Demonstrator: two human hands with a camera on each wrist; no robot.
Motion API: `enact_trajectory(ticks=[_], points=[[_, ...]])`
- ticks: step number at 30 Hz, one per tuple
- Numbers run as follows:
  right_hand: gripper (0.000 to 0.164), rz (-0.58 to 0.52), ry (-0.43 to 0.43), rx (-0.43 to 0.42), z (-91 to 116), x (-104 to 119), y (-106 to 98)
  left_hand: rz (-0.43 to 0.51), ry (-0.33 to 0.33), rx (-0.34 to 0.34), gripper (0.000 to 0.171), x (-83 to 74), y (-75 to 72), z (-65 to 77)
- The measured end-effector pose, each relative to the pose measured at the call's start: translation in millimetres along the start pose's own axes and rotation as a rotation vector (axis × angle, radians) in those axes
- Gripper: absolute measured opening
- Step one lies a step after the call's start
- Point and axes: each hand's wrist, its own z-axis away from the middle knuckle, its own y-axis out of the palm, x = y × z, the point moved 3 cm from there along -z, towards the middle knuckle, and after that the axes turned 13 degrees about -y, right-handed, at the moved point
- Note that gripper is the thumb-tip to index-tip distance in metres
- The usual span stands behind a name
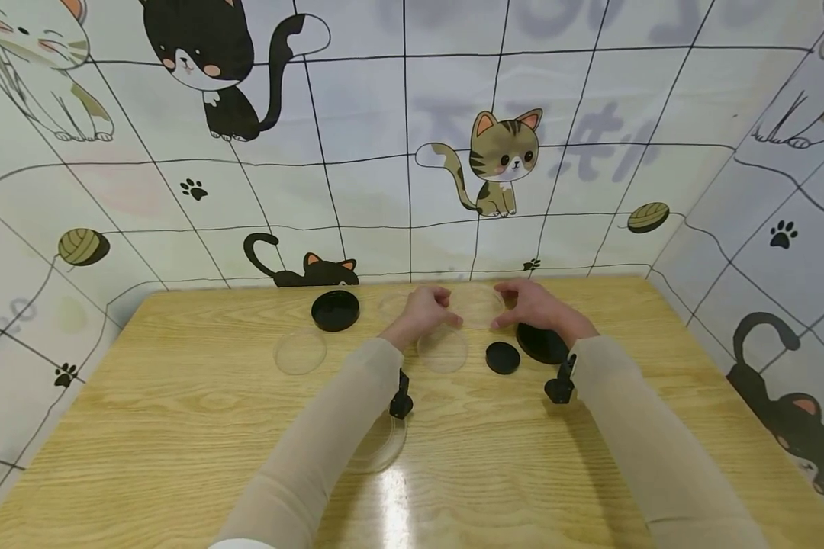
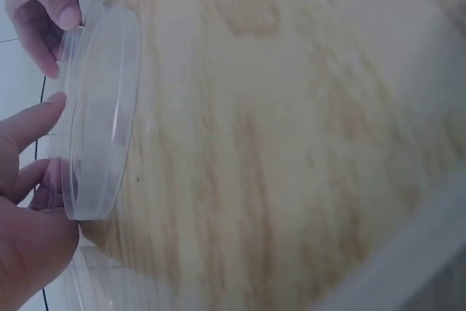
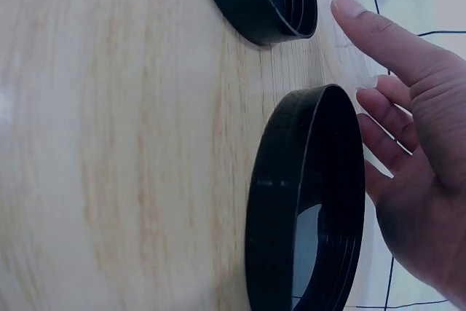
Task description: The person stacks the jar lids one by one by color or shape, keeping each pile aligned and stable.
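At the back of the table, both hands hold a clear round plastic dish (image 1: 478,306) between them. My left hand (image 1: 426,314) has its thumb and fingers at the left rim, my right hand (image 1: 532,306) at the right rim. A second clear dish (image 1: 442,351) lies just in front; in the left wrist view a shallow clear dish (image 2: 102,114) stands close beside the left fingers. Near the right wrist are a large black round lid (image 1: 541,345) and a smaller black lid (image 1: 503,357). The right wrist view shows the large lid's ridged inside (image 3: 331,180).
To the left lie another black round lid (image 1: 335,310) and a clear dish (image 1: 300,351). A larger clear dish (image 1: 384,450) is partly under the left forearm. Behind the left hand is a faint clear disc (image 1: 391,306). A cat-patterned cloth wall (image 1: 371,191) stands along the table's back edge.
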Motion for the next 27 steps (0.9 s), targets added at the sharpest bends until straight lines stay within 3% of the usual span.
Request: enact_trajectory(ticks=[15,27], points=[[0.081,-0.072,0.016,-0.107,13.8,10.4,-13.1,0.077,0.076,0.032,0.065,-7.1,-7.7,5.0],[0.073,-0.128,0.005,-0.210,34.2,37.3,-21.3,0.089,0.151,0.070,0.063,-22.8,-28.3,32.3]])
